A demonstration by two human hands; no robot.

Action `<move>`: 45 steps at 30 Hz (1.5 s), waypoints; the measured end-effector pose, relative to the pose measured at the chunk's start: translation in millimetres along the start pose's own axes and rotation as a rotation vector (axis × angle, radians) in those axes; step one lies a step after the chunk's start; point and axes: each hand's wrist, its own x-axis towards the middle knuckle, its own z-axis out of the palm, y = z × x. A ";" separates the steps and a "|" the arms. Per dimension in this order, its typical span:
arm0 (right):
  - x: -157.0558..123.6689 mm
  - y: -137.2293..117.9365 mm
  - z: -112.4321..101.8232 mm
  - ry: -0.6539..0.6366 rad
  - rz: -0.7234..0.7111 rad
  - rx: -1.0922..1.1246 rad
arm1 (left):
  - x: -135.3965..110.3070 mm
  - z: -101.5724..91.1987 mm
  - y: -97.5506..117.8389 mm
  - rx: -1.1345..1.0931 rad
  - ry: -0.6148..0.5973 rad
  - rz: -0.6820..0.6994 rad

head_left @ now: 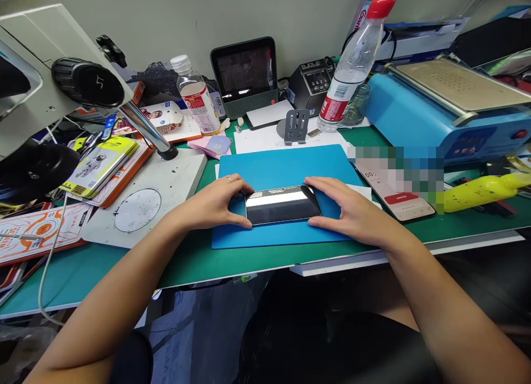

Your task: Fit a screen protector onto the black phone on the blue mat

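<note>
A black smartphone (pixel 282 205) lies flat, screen up, on a blue work mat (pixel 286 168) in the middle of the green desk. My left hand (pixel 215 202) grips its left end with thumb and fingers, a ring on one finger. My right hand (pixel 344 207) grips its right end the same way. Both hands rest on the mat and pinch the phone between them.
A microscope (pixel 50 85) looms at the left above its white base plate (pixel 145 201). Boxes and cards are piled at far left. Two bottles (pixel 354 63), a small screen (pixel 244 77), a phone stand (pixel 295 126), a blue laminating machine (pixel 448 113), another phone (pixel 396 196) and a yellow tool (pixel 481 190) surround the mat.
</note>
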 end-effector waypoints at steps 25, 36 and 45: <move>1.5 -4.8 0.4 0.019 -0.054 -0.043 | -1.3 -0.4 2.9 0.040 0.002 0.008; -2.1 -9.8 3.2 0.237 -0.219 -0.136 | -1.1 -0.6 2.5 0.065 -0.003 0.020; -47.1 -10.9 -1.3 0.499 -0.005 -0.330 | -3.3 -0.9 0.2 0.083 0.019 0.052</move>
